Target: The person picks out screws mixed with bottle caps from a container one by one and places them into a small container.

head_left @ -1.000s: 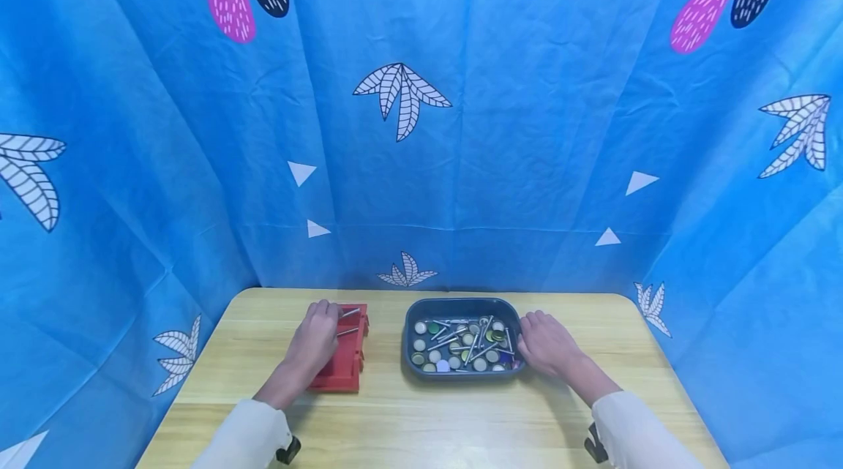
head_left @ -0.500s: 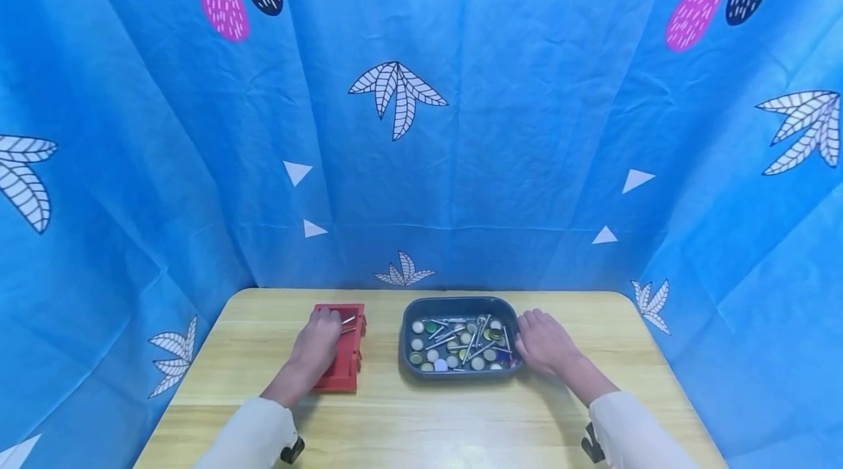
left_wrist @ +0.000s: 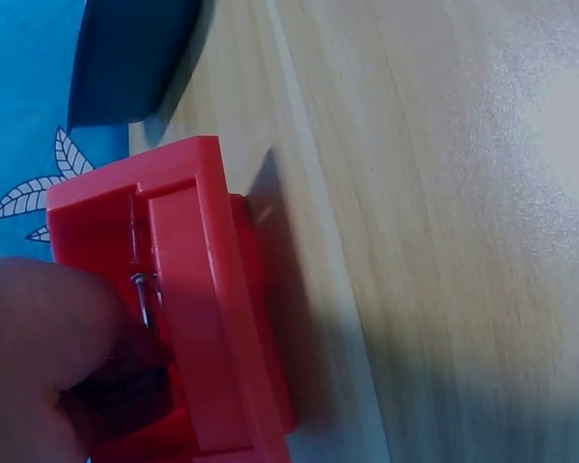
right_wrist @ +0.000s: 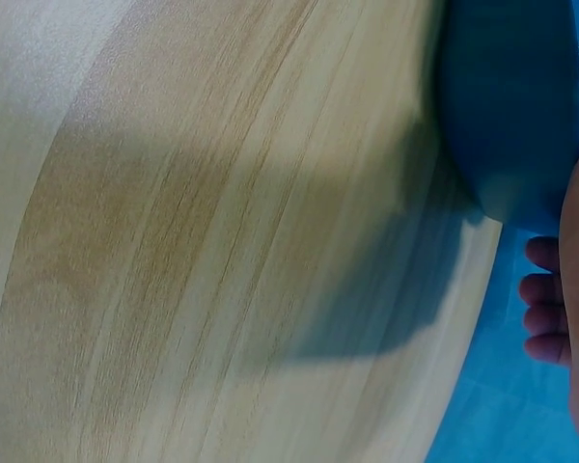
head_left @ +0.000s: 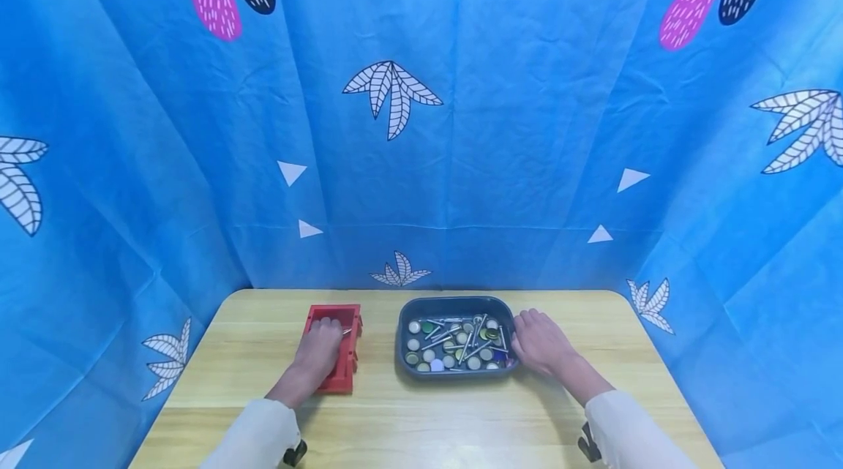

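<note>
My left hand (head_left: 320, 344) reaches down into a small red plastic bin (head_left: 339, 383), its fingers bent. In the left wrist view the thumb and fingers come together in shadow beside a headed silver bolt (left_wrist: 143, 299) lying in the bin. I cannot tell whether a bolt is between the fingertips, which are hidden. My right hand (head_left: 542, 342) holds the right end of a dark blue-grey tray (head_left: 454, 375); its thumb is hidden. Inside the tray lie several bottle caps (head_left: 473, 363) and long silver bolts (head_left: 437, 341), mixed together.
Both containers stand apart on a light wooden table (head_left: 395, 425), red bin left, tray right. Blue patterned cloth (head_left: 421, 184) hangs behind and at both sides of the table.
My left hand has moved from the bin's far end toward its middle, lower into it. Less of the bolts shows beside the hand. The right hand stays at the tray; the head view shifts slightly.
</note>
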The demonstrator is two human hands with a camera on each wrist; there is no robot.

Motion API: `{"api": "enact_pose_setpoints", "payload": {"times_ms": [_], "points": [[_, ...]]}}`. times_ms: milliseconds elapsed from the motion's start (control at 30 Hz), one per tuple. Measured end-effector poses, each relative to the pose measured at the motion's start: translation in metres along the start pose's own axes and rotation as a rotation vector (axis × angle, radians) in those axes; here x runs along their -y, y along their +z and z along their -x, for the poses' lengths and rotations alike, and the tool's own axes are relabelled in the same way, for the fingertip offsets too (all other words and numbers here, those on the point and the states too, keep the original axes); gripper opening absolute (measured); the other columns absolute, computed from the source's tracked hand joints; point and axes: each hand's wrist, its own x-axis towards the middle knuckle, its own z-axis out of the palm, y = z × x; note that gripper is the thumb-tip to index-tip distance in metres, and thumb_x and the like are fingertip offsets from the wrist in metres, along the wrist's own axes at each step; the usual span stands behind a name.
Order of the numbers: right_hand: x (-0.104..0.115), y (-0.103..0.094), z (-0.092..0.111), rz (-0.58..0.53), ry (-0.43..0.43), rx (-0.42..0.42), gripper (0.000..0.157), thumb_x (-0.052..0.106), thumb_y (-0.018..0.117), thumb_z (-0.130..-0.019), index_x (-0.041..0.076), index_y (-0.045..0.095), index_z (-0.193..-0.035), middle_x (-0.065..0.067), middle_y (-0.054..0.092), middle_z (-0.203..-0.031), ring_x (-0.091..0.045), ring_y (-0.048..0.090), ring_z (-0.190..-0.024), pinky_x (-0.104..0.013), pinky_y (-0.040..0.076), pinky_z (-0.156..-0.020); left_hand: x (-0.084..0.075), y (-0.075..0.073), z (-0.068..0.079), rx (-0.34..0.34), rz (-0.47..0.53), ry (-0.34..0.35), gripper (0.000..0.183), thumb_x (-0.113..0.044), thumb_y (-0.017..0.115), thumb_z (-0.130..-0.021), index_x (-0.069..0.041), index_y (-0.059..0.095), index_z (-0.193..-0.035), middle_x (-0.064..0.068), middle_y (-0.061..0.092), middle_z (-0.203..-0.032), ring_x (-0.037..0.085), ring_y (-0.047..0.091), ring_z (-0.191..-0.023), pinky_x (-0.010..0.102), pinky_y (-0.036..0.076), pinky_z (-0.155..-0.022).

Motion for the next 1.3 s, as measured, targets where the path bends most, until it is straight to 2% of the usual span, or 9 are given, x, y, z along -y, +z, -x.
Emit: {"api": "enact_pose_setpoints", "payload": {"times_ms": [167, 500, 733, 867, 1067, 1133, 1300], "points": [[0.001, 0.002, -0.001, -0.009, 0.006, 0.017, 0.018, 0.023, 0.056, -0.098, 0.006, 0.057, -0.091, -0.005, 0.052, -0.082, -0.02, 0.047, -0.079, -0.038, 0.048, -0.075, 0.0, 0.001, 0.0, 0.052, 0.046, -0.018, 0.023, 0.004, 0.078, -0.085, 0.007, 0.071, -0.107, 0.022, 0.07, -0.093, 0.028, 0.062, -0.079, 0.046, 0.064, -0.084], [0.0, 0.002, 0.0, -0.008, 0.001, 0.013, 0.018, 0.023, 0.056, -0.098, 0.006, 0.058, -0.091, -0.005, 0.053, -0.082, -0.021, 0.048, -0.079, -0.038, 0.049, -0.074, -0.002, 0.0, 0.002, 0.15, 0.212, -0.084, 0.017, 0.001, 0.073, -0.089, 0.002, 0.07, -0.106, 0.017, 0.069, -0.097, 0.028, 0.065, -0.088, 0.05, 0.061, -0.091], [0.0, 0.003, 0.0, -0.003, 0.0, 0.019, 0.018, 0.022, 0.055, -0.098, 0.006, 0.057, -0.091, -0.005, 0.052, -0.082, -0.021, 0.047, -0.078, -0.038, 0.048, -0.074, -0.002, -0.002, 0.003, 0.182, 0.302, -0.123, 0.01, -0.002, 0.069, -0.092, 0.0, 0.069, -0.102, 0.009, 0.063, -0.085, 0.022, 0.063, -0.082, 0.04, 0.059, -0.08], [0.0, 0.002, 0.0, -0.009, 0.001, 0.019, 0.018, 0.022, 0.056, -0.098, 0.006, 0.056, -0.09, -0.006, 0.051, -0.082, -0.021, 0.047, -0.078, -0.039, 0.048, -0.074, -0.002, -0.002, 0.003, 0.193, 0.322, -0.14, 0.009, -0.003, 0.065, -0.095, -0.001, 0.069, -0.103, 0.01, 0.063, -0.087, 0.021, 0.062, -0.082, 0.039, 0.058, -0.078], [0.0, 0.001, 0.0, -0.019, 0.008, 0.025, 0.017, 0.022, 0.056, -0.098, 0.007, 0.057, -0.09, -0.005, 0.052, -0.082, -0.021, 0.048, -0.079, -0.039, 0.049, -0.076, -0.003, -0.005, 0.001, 0.194, 0.332, -0.154, 0.013, -0.004, 0.059, -0.098, -0.001, 0.069, -0.105, 0.011, 0.065, -0.091, 0.022, 0.062, -0.083, 0.038, 0.058, -0.077], [0.0, 0.001, 0.0, -0.019, 0.009, 0.025, 0.018, 0.022, 0.056, -0.098, 0.006, 0.057, -0.091, -0.005, 0.052, -0.082, -0.02, 0.047, -0.079, -0.039, 0.049, -0.076, -0.003, -0.007, -0.001, 0.169, 0.299, -0.128, 0.011, -0.002, 0.059, -0.098, -0.001, 0.069, -0.103, 0.013, 0.067, -0.091, 0.022, 0.063, -0.082, 0.039, 0.06, -0.076], [0.0, 0.001, 0.001, -0.03, 0.016, 0.018, 0.019, 0.023, 0.056, -0.098, 0.005, 0.058, -0.093, -0.005, 0.052, -0.082, -0.021, 0.047, -0.078, -0.039, 0.049, -0.075, -0.006, -0.016, -0.008, 0.074, 0.145, -0.052, 0.01, 0.007, 0.07, -0.089, 0.002, 0.069, -0.098, 0.018, 0.069, -0.089, 0.026, 0.067, -0.079, 0.044, 0.064, -0.08]]}}
